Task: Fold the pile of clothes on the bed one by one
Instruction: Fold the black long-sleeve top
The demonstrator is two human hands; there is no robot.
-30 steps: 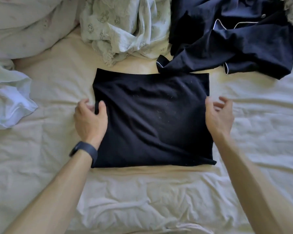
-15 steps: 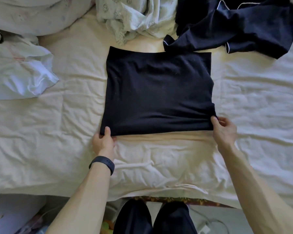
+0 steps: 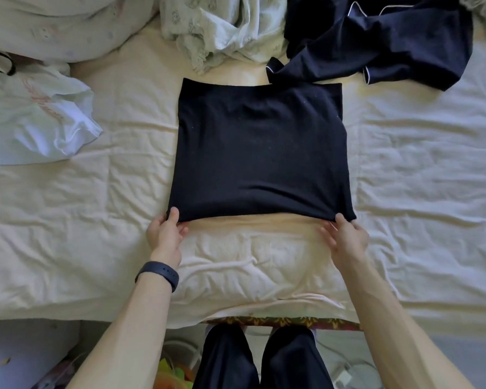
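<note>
A folded black garment lies flat at the frame's centre on the cream bed sheet. The left hand pinches its lower left corner; the right hand pinches its lower right corner. A crumpled navy garment sits upper right.

The one head-worn, wide-angle camera looks steeply down from above the near edge of the bed, facing across it toward its far side, close in.

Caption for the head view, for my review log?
Left hand and right hand pinch near corners of the folded black garment on the bed.
</note>
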